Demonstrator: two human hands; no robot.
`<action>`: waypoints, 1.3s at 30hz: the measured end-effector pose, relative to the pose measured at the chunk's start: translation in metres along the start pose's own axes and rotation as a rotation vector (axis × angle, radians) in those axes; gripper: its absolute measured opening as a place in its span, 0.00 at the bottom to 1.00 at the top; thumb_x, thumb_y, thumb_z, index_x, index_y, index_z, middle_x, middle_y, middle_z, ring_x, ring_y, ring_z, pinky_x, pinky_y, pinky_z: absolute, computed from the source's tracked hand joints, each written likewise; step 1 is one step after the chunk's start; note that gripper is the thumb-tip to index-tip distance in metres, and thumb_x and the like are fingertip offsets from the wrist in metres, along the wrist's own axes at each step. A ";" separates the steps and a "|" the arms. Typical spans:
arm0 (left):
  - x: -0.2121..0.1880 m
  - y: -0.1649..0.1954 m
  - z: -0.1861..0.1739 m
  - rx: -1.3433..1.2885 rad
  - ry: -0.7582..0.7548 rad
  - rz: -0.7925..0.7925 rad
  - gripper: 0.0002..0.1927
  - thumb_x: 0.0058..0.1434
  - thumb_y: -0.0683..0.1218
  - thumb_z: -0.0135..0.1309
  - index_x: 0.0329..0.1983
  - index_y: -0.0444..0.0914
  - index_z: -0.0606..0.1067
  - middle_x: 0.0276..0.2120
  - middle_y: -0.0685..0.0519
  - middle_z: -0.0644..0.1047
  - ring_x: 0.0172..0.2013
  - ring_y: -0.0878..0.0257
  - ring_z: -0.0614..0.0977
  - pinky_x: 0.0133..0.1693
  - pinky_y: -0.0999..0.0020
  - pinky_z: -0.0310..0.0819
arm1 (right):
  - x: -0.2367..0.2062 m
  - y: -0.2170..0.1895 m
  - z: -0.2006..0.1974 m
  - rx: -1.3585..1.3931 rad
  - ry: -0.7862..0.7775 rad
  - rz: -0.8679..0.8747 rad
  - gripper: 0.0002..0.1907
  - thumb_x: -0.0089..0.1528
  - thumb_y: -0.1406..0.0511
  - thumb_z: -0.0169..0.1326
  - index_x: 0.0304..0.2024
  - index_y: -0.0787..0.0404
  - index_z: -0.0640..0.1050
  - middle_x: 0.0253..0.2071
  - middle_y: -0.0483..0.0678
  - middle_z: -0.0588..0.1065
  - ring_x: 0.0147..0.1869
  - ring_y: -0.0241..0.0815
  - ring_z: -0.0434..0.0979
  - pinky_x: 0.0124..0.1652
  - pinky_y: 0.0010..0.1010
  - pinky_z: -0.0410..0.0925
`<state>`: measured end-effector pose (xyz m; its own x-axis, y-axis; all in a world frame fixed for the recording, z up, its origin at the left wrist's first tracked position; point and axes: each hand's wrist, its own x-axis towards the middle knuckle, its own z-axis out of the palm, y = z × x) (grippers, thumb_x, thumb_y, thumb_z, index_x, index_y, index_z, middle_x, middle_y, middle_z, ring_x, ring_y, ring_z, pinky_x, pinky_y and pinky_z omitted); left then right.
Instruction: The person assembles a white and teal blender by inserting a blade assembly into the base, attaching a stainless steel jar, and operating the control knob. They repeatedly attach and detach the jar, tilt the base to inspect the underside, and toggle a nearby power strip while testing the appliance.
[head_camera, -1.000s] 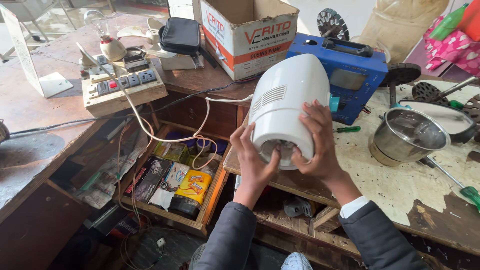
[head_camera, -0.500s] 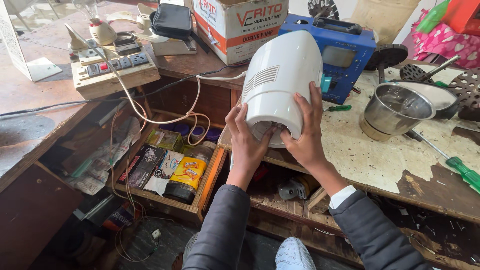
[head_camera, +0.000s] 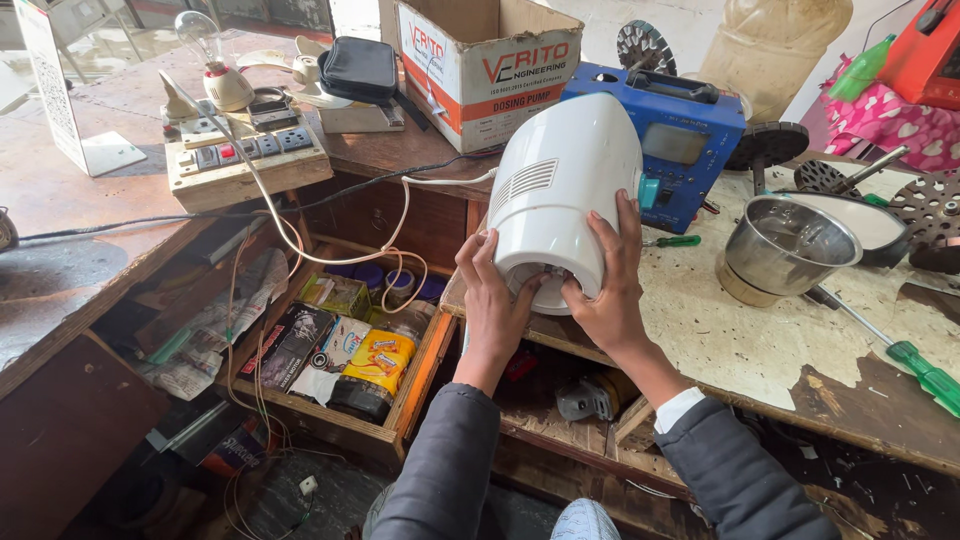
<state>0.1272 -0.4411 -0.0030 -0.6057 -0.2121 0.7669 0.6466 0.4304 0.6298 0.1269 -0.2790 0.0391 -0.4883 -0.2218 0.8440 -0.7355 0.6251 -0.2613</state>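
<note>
Fingers of the left hand (head_camera: 492, 300) curl against the round underside of a white plastic mixer-grinder body (head_camera: 562, 195) lying on its side at the centre of the frame, while the right hand (head_camera: 606, 290) lays its fingers spread and flat along the casing's side, thumb tucked at the base; both hands grip it at the front edge of a worn, paint-flecked wooden workbench (head_camera: 760, 340). Lower left of the hands, an open wooden drawer (head_camera: 400, 420) holds a yellow-labelled dark jar (head_camera: 368, 375), small boxes, round tins and folded papers. A printed cardboard carton (head_camera: 485, 65) stands open at the top centre, its contents not visible. Right of centre sits a steel mixer jar (head_camera: 785, 250), apparently empty. Behind the white body lies a blue box-shaped device (head_camera: 680, 150). Upper left, a wooden switchboard with sockets (head_camera: 245, 160) carries a clear bulb (head_camera: 200, 35), and a white cord (head_camera: 330, 255) loops from there toward the drawer. Green-handled screwdrivers lie on the bench at right.
</note>
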 end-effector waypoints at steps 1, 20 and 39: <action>0.000 0.000 0.000 -0.003 -0.008 -0.012 0.44 0.59 0.46 0.67 0.71 0.36 0.54 0.63 0.38 0.58 0.54 0.38 0.78 0.47 0.51 0.80 | 0.000 0.001 0.000 0.005 -0.002 -0.002 0.49 0.54 0.74 0.60 0.73 0.45 0.56 0.80 0.54 0.45 0.85 0.67 0.40 0.75 0.57 0.50; -0.008 0.003 0.003 0.004 0.089 0.000 0.25 0.64 0.35 0.52 0.63 0.34 0.60 0.59 0.39 0.62 0.58 0.38 0.73 0.51 0.48 0.74 | -0.005 0.018 -0.003 0.181 -0.060 0.005 0.44 0.51 0.73 0.58 0.67 0.47 0.58 0.81 0.52 0.45 0.87 0.64 0.33 0.77 0.58 0.42; 0.019 -0.018 0.016 -0.586 0.185 -0.368 0.43 0.66 0.69 0.48 0.69 0.33 0.58 0.63 0.40 0.62 0.64 0.50 0.68 0.64 0.53 0.62 | 0.017 0.079 -0.026 0.261 0.003 0.180 0.28 0.76 0.58 0.40 0.77 0.58 0.55 0.79 0.53 0.54 0.80 0.55 0.57 0.71 0.43 0.58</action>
<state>0.0966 -0.4391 -0.0013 -0.7774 -0.4206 0.4677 0.5897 -0.2285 0.7746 0.0728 -0.2138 0.0447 -0.6204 -0.1224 0.7747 -0.7334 0.4404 -0.5178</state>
